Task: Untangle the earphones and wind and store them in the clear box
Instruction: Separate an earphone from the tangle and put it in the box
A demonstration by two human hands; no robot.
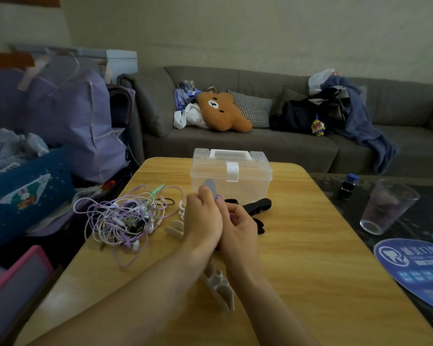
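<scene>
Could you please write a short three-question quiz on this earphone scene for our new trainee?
1. True or false: the clear box has its lid shut.
2. Where does the tangle of earphones lie, seen from the person? A) to the left of the hands B) inside the box C) on the sofa
3. Fill in: the left hand holds up a small grey ____.

Key:
1. True; the white latch is down on its front.
2. A; it rests on the wooden table, loose.
3. Winder, or some flat tab; the right hand is pressed close beside it, its own grip unclear.
</scene>
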